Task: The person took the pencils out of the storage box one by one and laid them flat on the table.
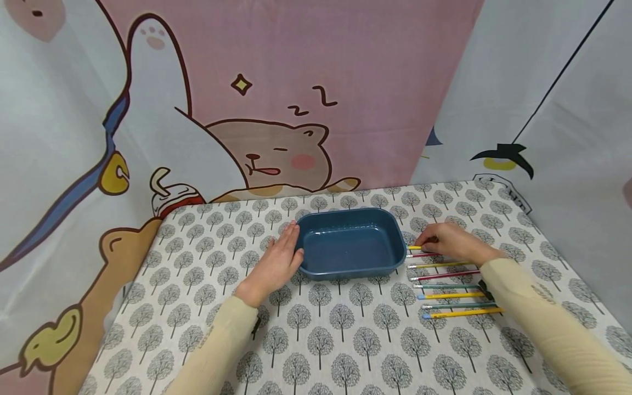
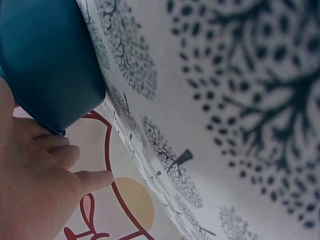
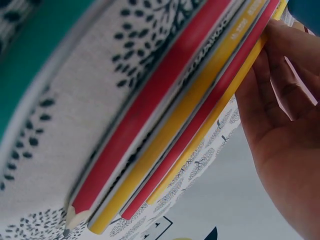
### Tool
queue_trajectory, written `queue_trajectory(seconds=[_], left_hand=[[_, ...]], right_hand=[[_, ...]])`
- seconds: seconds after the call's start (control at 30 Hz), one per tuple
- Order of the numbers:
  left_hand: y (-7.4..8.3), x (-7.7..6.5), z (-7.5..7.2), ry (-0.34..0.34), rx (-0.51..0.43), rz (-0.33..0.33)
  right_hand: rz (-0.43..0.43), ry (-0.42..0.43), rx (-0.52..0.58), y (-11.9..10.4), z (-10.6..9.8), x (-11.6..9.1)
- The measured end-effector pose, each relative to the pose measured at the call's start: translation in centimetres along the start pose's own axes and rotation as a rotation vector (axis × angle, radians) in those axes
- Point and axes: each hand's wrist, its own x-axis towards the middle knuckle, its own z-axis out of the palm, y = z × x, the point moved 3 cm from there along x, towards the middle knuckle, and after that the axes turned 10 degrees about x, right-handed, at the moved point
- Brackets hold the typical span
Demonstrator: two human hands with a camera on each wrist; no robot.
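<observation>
A blue rectangular basin [image 1: 345, 273] sits on the tree-patterned cloth. My left hand [image 1: 275, 264] rests against its left wall with fingers extended; in the left wrist view the same hand [image 2: 40, 175] overlaps the basin's rim. Just right of the basin, my right hand [image 1: 454, 242] pinches a yellow pencil [image 1: 413, 248] near its basin-side end. That yellow pencil [image 3: 200, 135] is the farthest of the row in the right wrist view. Beside it lie a red pencil [image 1: 422, 255], another yellow pencil [image 1: 441, 265] and a second red pencil [image 1: 444, 275].
Nearer me in the row lie green pencils [image 1: 444, 286] and yellow pencils with blue erasers [image 1: 464, 314], partly under my right sleeve [image 1: 533, 307]. A cartoon-printed backdrop [image 1: 375, 99] rises behind and beside the table.
</observation>
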Motion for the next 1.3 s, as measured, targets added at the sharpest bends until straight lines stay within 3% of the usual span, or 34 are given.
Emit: queue_trajectory(seconds=[0.8, 1.3], left_hand=[[-0.1, 0.2, -0.1, -0.006, -0.022, -0.007], [-0.5, 0.2, -0.2, -0.005, -0.029, -0.023]], right_hand=[[0.056, 0.024, -0.008, -0.2, 0.1, -0.1], [0.076, 0.175, 0.012, -2.5, -1.3, -2.5]])
